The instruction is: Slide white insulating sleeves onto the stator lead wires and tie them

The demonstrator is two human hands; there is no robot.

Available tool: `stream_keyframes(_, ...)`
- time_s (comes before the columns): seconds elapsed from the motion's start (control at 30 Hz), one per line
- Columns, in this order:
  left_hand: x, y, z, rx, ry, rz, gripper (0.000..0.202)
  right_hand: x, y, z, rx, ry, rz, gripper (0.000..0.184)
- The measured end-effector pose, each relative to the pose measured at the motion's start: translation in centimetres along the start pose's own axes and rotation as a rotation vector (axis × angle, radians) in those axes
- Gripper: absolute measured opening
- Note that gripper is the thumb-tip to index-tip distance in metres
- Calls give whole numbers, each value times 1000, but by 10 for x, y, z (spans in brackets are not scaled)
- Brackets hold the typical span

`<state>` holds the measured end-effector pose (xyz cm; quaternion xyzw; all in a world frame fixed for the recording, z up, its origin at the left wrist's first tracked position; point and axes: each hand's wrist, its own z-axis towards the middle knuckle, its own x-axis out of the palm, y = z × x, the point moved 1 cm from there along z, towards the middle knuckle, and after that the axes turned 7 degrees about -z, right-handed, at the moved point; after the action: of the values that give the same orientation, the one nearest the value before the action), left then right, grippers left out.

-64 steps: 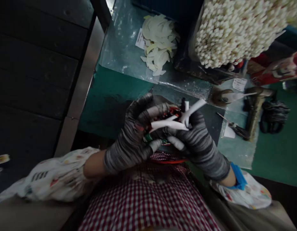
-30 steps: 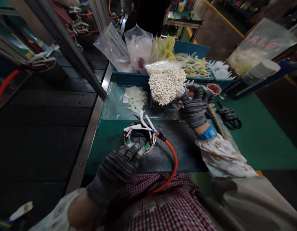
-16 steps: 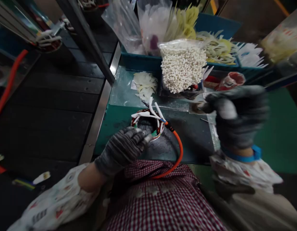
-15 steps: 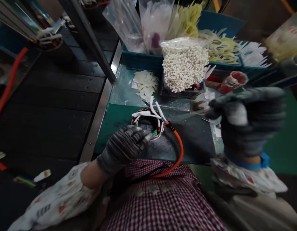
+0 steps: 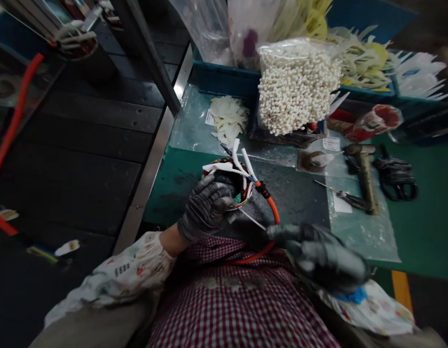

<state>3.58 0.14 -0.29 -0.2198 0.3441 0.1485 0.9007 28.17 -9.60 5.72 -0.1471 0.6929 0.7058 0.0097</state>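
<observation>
On the bench in front of me stands a wound motor stator (image 5: 247,193), ring-shaped, with white sleeves (image 5: 240,159) sticking up from its rim. An orange cable (image 5: 274,210) leaves its right side and curves down to my lap. My left hand (image 5: 206,205), in a grey striped glove, grips the stator's near left edge, its fingers bent over the rim. From the near side of the ring a thin white cord (image 5: 252,218) runs taut to my right hand (image 5: 316,253). That gloved hand is closed on the cord's end and partly blurred by motion.
A bag of white beads (image 5: 298,89) stands behind the stator, beside a pile of pale plastic pieces (image 5: 228,120). To the right lie a hammer (image 5: 367,179), scissors (image 5: 352,199) and a black coil (image 5: 396,175). Blue bins (image 5: 227,79) line the back.
My right hand has come down and left from above the tools to beside the orange cable, uncovering the hammer. My left hand has shifted right, further onto the ring. The view has shifted slightly.
</observation>
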Motion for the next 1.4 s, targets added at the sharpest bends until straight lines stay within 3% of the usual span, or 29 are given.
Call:
stream_keyframes(0.07, 0, 7, 1, -7, -6, -44, 18, 5, -6, 2, -120, 88, -132, 28)
stream_keyframes(0.13, -1, 9, 1, -19, 1, -86, 21, 13, -14, 16, -218, 77, -298, 28)
stream_keyframes(0.3, -4, 3, 8, -51, 12, -134, 19, 23, -12, 69, -133, -94, -651, 27)
stream_keyframes(0.47, -4, 3, 14, -41, -30, -176, 12, 26, 16, 103, -53, 92, -1023, 21)
stream_keyframes(0.53, -3, 5, 13, -33, -35, -172, 13, 28, 18, 107, -69, 132, -924, 16)
stream_keyframes(0.67, -2, 6, 9, -38, -6, -170, 19, 23, 12, 105, -95, -15, -366, 19)
stream_keyframes(0.77, -3, 6, 9, -65, 47, -157, 28, 14, 12, 102, -17, 99, -72, 19)
stream_keyframes(0.83, -4, 5, 11, -49, 39, -154, 24, 9, 13, 102, 7, 175, -50, 13)
stream_keyframes(1.0, -6, 6, 14, -46, 30, -141, 15, 4, 6, 101, -42, 51, -158, 7)
stream_keyframes(1.17, -5, 7, 13, -35, 26, -157, 18, 4, -3, 99, -54, 69, -161, 7)
stream_keyframes(1.3, -5, 8, 12, -42, 38, -193, 16, 5, -15, 94, -241, 231, -144, 8)
stream_keyframes(1.4, -5, 8, 10, -34, 55, -216, 17, 7, -29, 87, -255, 316, -185, 16)
